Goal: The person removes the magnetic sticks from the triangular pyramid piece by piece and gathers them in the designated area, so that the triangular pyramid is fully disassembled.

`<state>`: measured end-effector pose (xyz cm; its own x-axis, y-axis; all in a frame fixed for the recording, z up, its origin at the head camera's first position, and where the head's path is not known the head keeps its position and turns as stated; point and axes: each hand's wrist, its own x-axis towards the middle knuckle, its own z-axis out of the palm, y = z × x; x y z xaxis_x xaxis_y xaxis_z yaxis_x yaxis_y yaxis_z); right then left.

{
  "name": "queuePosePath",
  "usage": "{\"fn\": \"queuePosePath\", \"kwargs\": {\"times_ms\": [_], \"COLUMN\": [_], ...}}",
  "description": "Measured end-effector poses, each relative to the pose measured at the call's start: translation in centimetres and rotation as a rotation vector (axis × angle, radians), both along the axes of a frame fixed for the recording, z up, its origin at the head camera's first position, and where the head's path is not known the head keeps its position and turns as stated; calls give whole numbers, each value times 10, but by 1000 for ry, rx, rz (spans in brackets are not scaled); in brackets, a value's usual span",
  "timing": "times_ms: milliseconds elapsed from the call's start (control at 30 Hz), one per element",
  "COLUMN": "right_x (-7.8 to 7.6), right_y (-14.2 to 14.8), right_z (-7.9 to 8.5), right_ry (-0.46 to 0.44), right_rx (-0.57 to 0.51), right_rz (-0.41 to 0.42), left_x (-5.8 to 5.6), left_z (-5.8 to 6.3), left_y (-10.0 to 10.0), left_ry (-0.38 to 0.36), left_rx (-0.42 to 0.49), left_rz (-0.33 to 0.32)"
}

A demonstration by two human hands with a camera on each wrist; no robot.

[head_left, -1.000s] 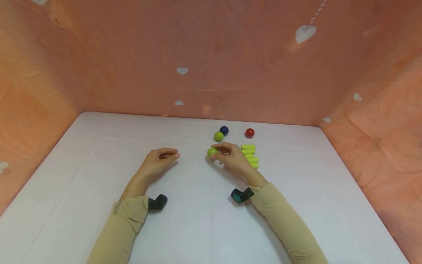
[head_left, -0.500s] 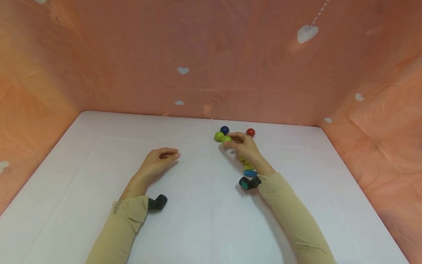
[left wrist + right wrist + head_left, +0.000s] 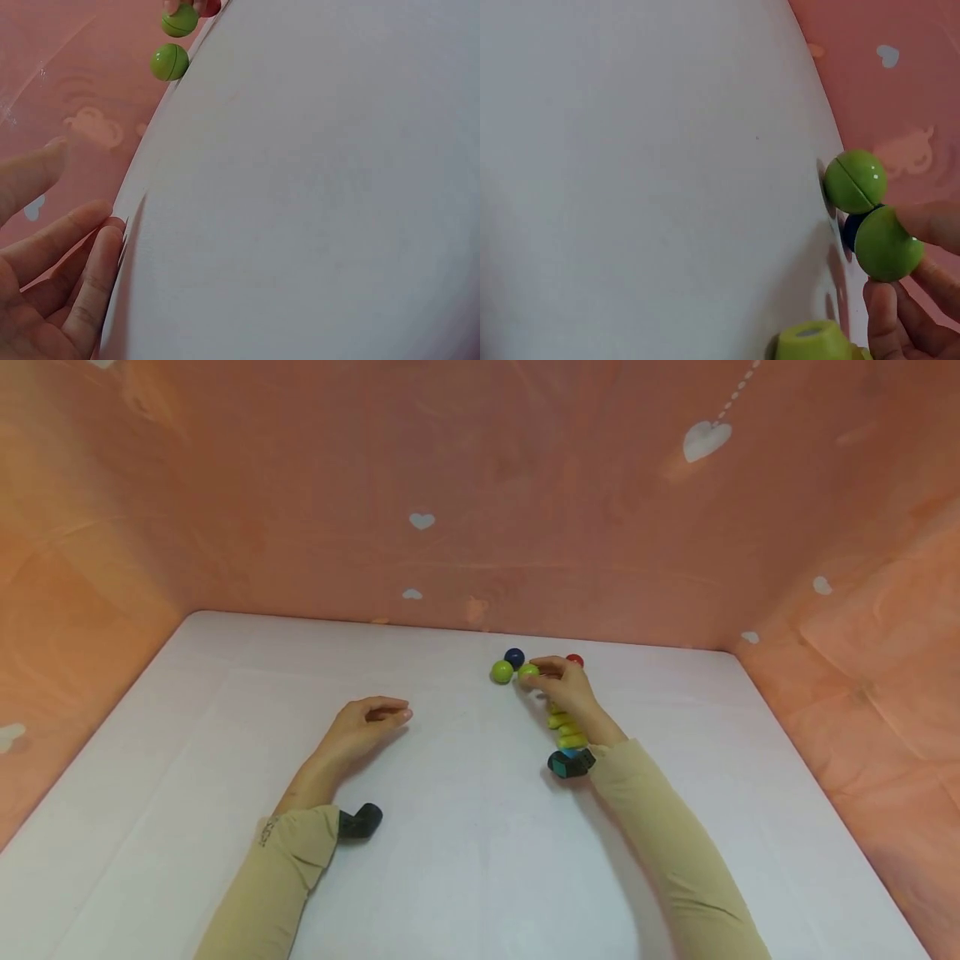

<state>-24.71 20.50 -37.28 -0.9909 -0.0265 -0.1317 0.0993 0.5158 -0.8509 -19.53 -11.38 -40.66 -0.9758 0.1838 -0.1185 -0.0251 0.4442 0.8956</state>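
My right hand (image 3: pixel 566 685) pinches a green ball (image 3: pixel 889 244) between thumb and fingertips near the back of the white table. Just left of it a second green ball (image 3: pixel 502 672) rests on the table, with a dark blue ball (image 3: pixel 514 657) right behind. A red ball (image 3: pixel 575 660) is partly hidden behind the right hand. Under the right wrist lie several yellow-green pieces (image 3: pixel 567 727), partly covered, and a bit of a blue piece (image 3: pixel 570 752). My left hand (image 3: pixel 362 727) holds nothing; its fingers are loosely bent, low over the table at left of centre.
The white table (image 3: pixel 450 843) is enclosed by an orange-pink cloth (image 3: pixel 480 485) with pale hearts at the back and sides. A black wrist camera (image 3: pixel 360 822) sticks out from the left sleeve, another black camera (image 3: pixel 570 764) from the right.
The right hand has carried the green ball to the right and back, away from the middle, until it is beside the other balls. The left hand has stayed in place.
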Motion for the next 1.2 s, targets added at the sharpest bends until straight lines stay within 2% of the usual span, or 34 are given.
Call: {"fn": "queuePosePath", "kwargs": {"times_ms": [267,667,1200], "right_x": [-8,-14,-15], "right_y": [1,-2,-2], "right_z": [-4,-8,-10], "right_ry": [-7,-23,10], "right_rx": [67,76,76], "right_rz": [-11,-8,27], "left_x": [0,-1,0], "left_z": [-2,-4,-2], "left_y": [1,0,0], "left_ry": [10,-5,-2], "left_rx": [0,24,3], "left_rz": [7,18,11]}}
